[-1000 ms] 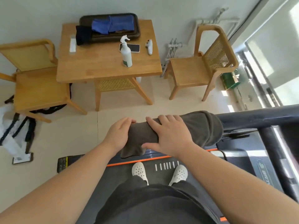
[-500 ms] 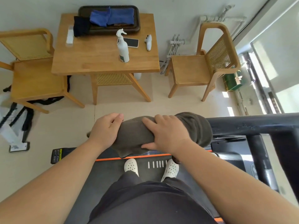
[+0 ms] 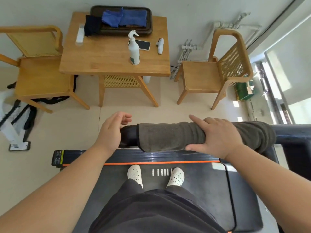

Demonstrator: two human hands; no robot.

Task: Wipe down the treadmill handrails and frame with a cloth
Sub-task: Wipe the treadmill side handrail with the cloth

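Note:
A dark grey cloth [image 3: 170, 136] is wrapped over the black treadmill handrail [image 3: 292, 132], which runs left to right across the middle. My right hand [image 3: 216, 137] lies over the cloth with fingers curved across the top and the thumb under the near side, gripping cloth and rail. The bare black end of the handrail [image 3: 128, 135] shows left of the cloth. My left hand [image 3: 111, 132] hovers at that end, fingers loosely spread, off the cloth. I stand on the treadmill belt [image 3: 198, 180] in white clogs.
Beyond the rail stands a wooden table [image 3: 107, 58] with a spray bottle [image 3: 134, 49], a phone, a white remote and a dark tray [image 3: 121, 30] holding blue cloths. Wooden chairs [image 3: 213, 73] flank it on both sides. A bag lies on the floor at far left.
My left hand has let go of the cloth and lifted off the rail end. The cloth and my right hand have slid to the right, baring the rail's left end.

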